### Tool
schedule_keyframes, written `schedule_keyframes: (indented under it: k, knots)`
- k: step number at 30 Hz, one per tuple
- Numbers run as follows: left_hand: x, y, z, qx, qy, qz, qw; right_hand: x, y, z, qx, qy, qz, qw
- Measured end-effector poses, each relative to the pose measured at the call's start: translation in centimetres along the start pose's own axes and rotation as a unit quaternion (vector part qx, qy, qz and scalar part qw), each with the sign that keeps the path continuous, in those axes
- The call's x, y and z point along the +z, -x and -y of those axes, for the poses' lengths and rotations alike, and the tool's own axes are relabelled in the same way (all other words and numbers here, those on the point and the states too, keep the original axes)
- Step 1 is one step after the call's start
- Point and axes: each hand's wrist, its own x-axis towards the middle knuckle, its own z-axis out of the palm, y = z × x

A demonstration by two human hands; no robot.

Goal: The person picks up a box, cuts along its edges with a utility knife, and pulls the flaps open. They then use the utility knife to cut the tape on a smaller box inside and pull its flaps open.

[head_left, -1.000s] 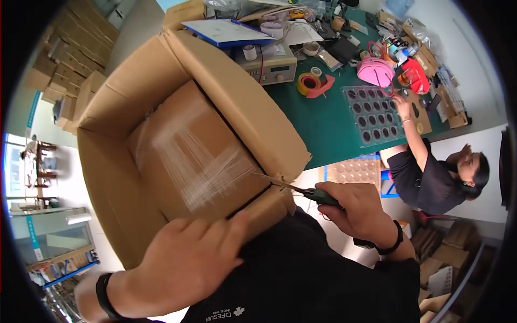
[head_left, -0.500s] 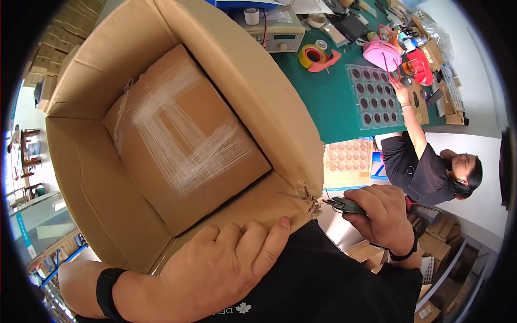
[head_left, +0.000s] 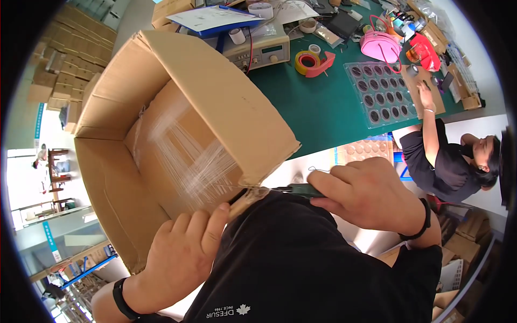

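A large open cardboard box [head_left: 177,91] is tilted toward me, its bottom crossed with clear tape [head_left: 196,156]. My left hand [head_left: 180,253] presses on the box's near lower wall, fingers spread over the edge. My right hand [head_left: 371,196] grips a dark-handled utility knife [head_left: 296,189], whose tip meets the box's near corner beside a torn flap. A black band is on each wrist.
A green work table [head_left: 318,102] holds a grey electronic device [head_left: 258,48], a yellow tape roll in a pink dispenser [head_left: 312,60], a pink bag [head_left: 379,46] and a clear tray of dark round parts [head_left: 379,91]. Another person in black [head_left: 447,161] reaches onto the table at right. Stacked cartons [head_left: 64,59] stand at left.
The box has swung and tilted, showing more of its right wall. My right hand with the knife stays at the near corner; my left hand slid lower on the wall.
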Motion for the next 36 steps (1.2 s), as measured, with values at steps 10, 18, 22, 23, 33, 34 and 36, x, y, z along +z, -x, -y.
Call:
schedule_keyframes:
  k: [10, 18, 22, 23, 33, 34, 36]
  knots:
    - [-1.3, -0.5, -3.7, -0.178, -0.032, 0.044, 0.983, 3.9, 0.1, -2.5, -0.070, -0.102, -0.069, 0.990]
    - [5.8, -0.8, -5.6, -0.285, -0.042, -0.311, 0.906, 2.8, 0.2, -1.6, -0.063, -0.088, -0.044, 0.993]
    - [6.7, -2.0, -5.6, -0.278, -0.014, -0.382, 0.881, 0.2, -0.1, 0.0, -0.043, -0.016, 0.017, 0.999]
    - [6.9, -1.9, -5.6, -0.286, 0.000, -0.388, 0.876, -0.4, -0.3, 0.4, -0.033, -0.002, 0.039, 0.999]
    - [8.2, -1.4, -6.0, -0.268, -0.063, -0.406, 0.872, -5.0, -1.2, 2.1, -0.057, 0.144, 0.111, 0.982]
    - [8.3, -1.5, -6.2, -0.265, -0.069, -0.416, 0.867, -5.1, -1.3, 2.1, -0.057, 0.142, 0.121, 0.981]
    - [8.9, -2.2, -6.7, -0.282, -0.073, -0.435, 0.852, -5.2, -1.4, 1.8, -0.053, 0.136, 0.142, 0.979]
